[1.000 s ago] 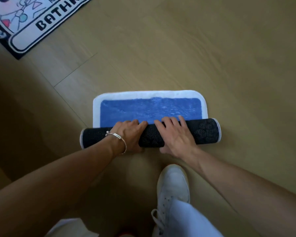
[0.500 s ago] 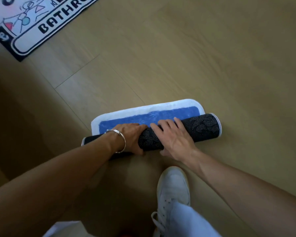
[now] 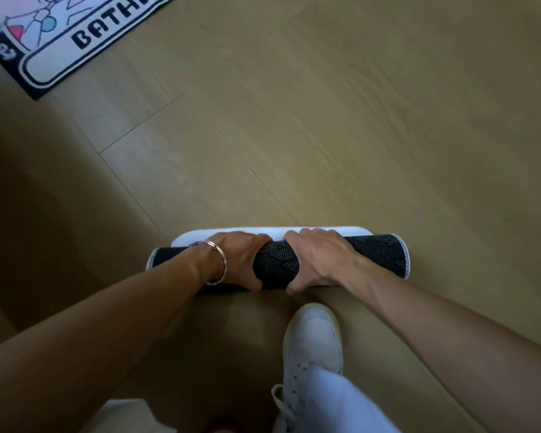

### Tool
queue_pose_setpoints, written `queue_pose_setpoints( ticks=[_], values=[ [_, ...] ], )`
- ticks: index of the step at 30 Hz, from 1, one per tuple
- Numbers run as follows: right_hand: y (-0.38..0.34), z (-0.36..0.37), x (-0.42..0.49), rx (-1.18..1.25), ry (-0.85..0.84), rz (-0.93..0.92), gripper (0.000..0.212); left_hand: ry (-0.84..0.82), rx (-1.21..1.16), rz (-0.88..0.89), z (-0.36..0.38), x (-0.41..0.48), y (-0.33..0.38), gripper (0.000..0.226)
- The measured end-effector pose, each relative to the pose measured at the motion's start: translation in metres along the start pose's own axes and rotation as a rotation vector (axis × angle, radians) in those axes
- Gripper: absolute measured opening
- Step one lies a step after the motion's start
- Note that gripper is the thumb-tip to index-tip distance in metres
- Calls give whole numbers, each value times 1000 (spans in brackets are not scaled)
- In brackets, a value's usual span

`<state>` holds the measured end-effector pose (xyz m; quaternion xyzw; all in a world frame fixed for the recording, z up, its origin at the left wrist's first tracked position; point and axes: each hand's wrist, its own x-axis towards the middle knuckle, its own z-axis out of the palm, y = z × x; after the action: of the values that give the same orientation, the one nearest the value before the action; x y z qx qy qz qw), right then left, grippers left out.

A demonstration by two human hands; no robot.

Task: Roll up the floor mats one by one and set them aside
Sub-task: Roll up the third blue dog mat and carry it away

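A small floor mat lies on the wooden floor as a nearly full roll, its dark dotted underside facing out. Only a thin white strip of its border still lies flat beyond the roll; the blue top is hidden. My left hand, with a bracelet on the wrist, wraps the roll left of its middle. My right hand wraps it just right of the middle. Fingers of both hands curl over the far side, thumbs on the near side.
A second mat with a cartoon drawing and dark lettering lies flat at the top left. My white shoe stands just behind the roll. Bare wooden floor stretches away ahead and to the right.
The roll has moved away from me over the blue surface, which is now covered. Both hands went from lying flat on top to wrapping around the roll.
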<state>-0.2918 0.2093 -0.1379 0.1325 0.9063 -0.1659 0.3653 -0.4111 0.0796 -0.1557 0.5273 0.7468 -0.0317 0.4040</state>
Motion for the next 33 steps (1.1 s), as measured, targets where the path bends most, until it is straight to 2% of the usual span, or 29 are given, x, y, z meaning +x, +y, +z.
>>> queue_pose_setpoints(
  ticks=[3,5,8,12,15,18,22,25,28,33],
  values=[
    [8,-1,0,110,-110,-43,87,70,105,60,13,-4,-5,97],
    [11,-2,-2,140,-144,-34,100,66,143,22,14,-5,-6,117],
    [11,-4,-4,137,-166,-9,102,16,142,-31,14,-6,-3,126],
    [8,2,-7,93,-26,-23,98,7,191,-59,13,-8,-1,129],
    [8,6,-8,57,50,-21,110,33,300,-59,13,-8,3,129],
    [5,6,-9,19,7,12,119,41,308,-41,13,-9,5,120],
    [2,3,-9,-85,-75,31,102,28,316,-28,10,-14,11,90],
    [4,-2,-12,-88,-71,44,89,-16,332,-30,-4,-14,15,81],
    [15,-41,-15,-43,28,79,79,11,368,-30,-54,-6,20,83],
    [29,-172,-53,9,260,161,79,214,431,-33,-197,-18,47,84]
  ],
)
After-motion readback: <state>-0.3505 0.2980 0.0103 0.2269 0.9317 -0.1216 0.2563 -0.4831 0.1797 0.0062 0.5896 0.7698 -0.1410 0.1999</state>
